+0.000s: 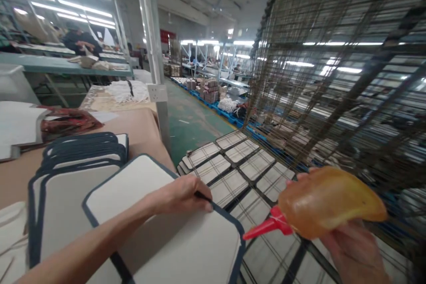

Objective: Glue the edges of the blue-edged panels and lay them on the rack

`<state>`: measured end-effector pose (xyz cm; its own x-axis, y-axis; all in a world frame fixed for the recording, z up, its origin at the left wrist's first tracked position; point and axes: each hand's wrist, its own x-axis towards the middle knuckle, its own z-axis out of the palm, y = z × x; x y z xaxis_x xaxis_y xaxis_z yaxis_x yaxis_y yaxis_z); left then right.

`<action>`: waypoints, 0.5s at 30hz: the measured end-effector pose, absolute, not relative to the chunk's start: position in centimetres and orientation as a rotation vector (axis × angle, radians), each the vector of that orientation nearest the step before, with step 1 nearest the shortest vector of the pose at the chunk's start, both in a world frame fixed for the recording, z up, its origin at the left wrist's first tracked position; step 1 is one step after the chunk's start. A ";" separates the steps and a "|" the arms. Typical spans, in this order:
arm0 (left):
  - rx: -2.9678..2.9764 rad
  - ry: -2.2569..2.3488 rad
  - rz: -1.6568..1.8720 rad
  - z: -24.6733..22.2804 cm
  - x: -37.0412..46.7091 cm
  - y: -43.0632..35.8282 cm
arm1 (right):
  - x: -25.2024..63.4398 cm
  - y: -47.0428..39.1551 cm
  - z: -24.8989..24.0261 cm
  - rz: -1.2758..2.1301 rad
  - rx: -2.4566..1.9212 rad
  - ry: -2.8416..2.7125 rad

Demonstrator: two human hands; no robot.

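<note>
My left hand (186,195) grips a white panel with a dark blue border (186,244) by its upper edge. Under my forearm, another such panel (133,182) lies tilted. My right hand (353,244) is wrapped round an amber squeeze bottle (329,199) with a red nozzle (266,226). The nozzle's tip meets the panel's blue border at its right side. On the left, a stack of similar blue-edged panels (80,195) rests on the brown-covered table.
A wire rack shelf (229,164) holding rows of white panels stands ahead and right, with raised wire shelves (319,62) above. A brown-covered table (143,128) is at left, by a white post (149,22). A person (81,40) works at a far table.
</note>
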<state>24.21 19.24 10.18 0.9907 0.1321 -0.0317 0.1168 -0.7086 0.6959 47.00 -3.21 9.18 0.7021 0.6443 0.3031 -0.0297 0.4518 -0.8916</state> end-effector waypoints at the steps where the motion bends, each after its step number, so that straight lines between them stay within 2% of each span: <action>1: 2.373 0.149 0.000 10.9 24.7 19.4 | 47.4 -3.6 9.1 0.484 -1.011 -0.695; 15: 2.371 -0.074 -0.219 14.2 26.7 18.9 | 45.6 -4.0 10.8 0.669 -1.016 -0.659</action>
<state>26.74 18.89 14.16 0.9837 -0.1165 -0.1368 0.0102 -0.7239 0.6898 45.60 -4.04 10.80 0.6253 0.7596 0.1793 -0.1903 0.3711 -0.9089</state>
